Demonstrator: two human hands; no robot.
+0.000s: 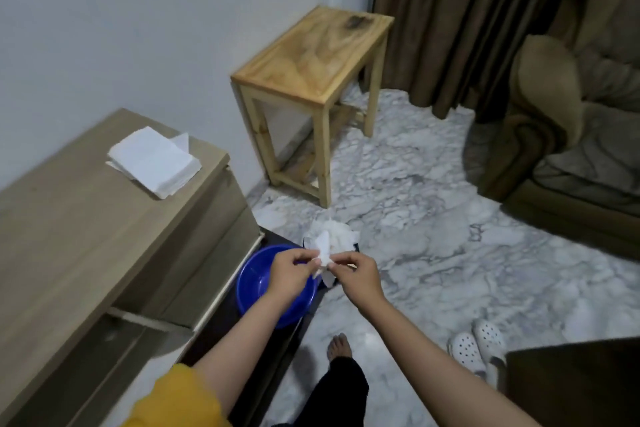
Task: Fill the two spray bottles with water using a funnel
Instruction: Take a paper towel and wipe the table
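My left hand (290,270) and my right hand (360,274) meet in front of me and both pinch a piece of white tissue (323,251). Just beyond the hands, crumpled white tissues (337,234) fill a small dark bin on the floor. Under my left hand sits a blue plastic basin (252,288) on a dark low ledge. No spray bottle and no funnel are in view.
A stack of white tissues (154,159) lies on a beige cabinet (69,236) at the left. A wooden side table (311,55) stands by the wall. Brown curtains, a sofa (571,149) and white clogs (478,343) are at the right on the marble floor.
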